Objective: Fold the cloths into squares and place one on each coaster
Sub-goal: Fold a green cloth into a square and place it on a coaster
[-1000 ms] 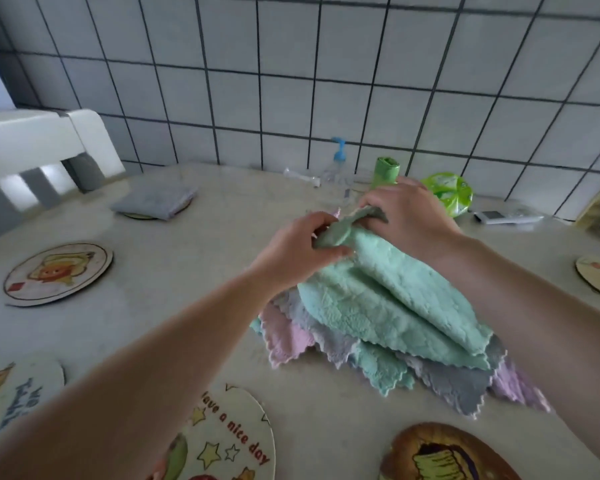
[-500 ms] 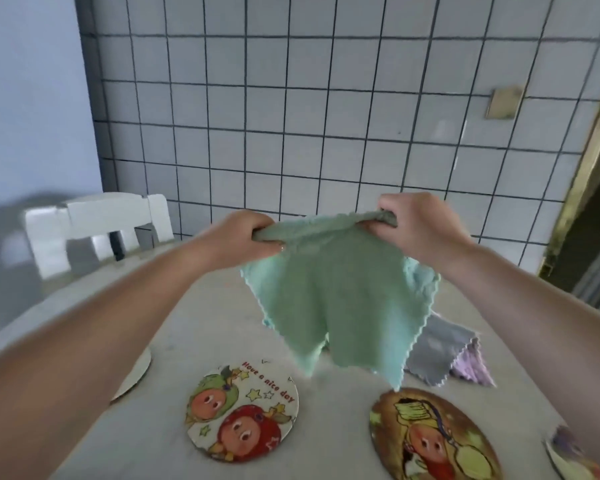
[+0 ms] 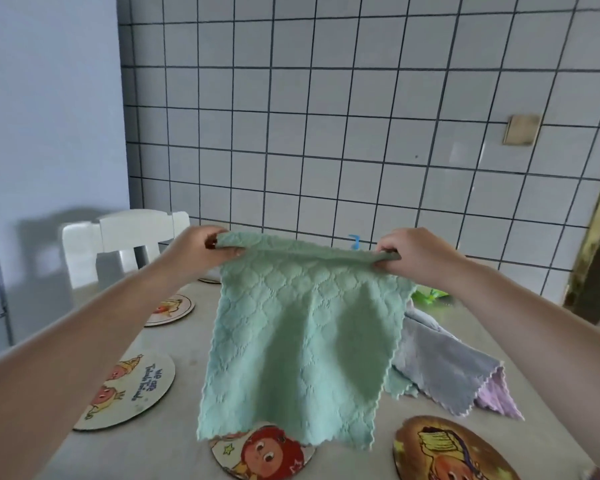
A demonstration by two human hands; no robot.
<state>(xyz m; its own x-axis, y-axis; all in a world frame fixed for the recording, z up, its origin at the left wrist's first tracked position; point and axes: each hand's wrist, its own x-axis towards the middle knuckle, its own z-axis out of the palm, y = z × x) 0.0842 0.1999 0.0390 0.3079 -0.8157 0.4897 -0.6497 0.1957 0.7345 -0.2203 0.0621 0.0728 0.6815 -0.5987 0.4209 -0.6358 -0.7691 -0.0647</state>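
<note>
Below each hand's grip (image 3: 201,249) (image 3: 414,254), green cloth (image 3: 298,341) hangs spread.

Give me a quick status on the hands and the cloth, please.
Left hand and right hand each grip a top corner. Green cloth hangs spread, unfolded, above the table. Nothing in the way.

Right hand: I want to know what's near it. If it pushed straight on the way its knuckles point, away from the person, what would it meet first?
Probably the blue pump top just beyond the right hand, then the tiled wall; depth is unclear, so it may pass beside it.
</note>
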